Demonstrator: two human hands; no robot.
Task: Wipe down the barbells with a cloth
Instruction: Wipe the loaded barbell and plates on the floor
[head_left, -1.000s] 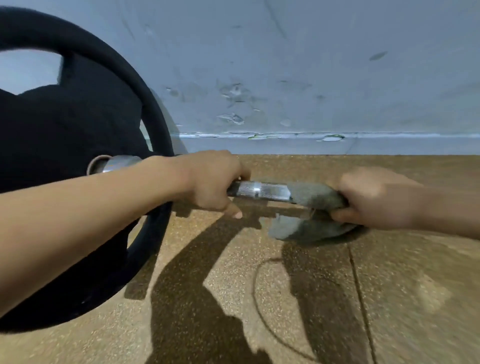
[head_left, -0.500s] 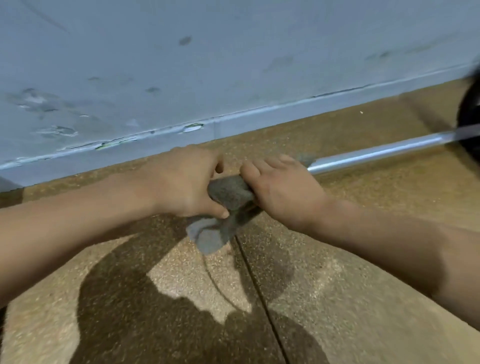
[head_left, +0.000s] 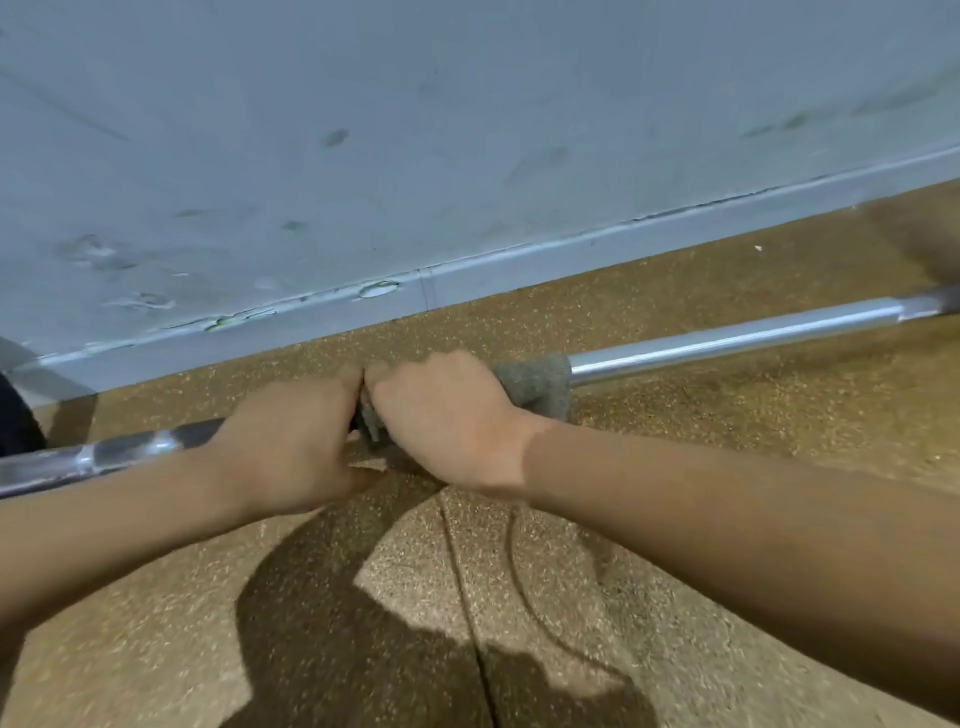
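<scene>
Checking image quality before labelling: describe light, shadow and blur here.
Head view: light from behind casts arm shadows on the floor; glare streaks the bar; wide-angle bends the wall line; the hands, left and right, and cloth slightly soft.

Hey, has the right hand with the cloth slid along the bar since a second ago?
Yes. The right hand, gripping the cloth, has closed the stretch of bare bar that separated it from the left hand and now touches it.
</scene>
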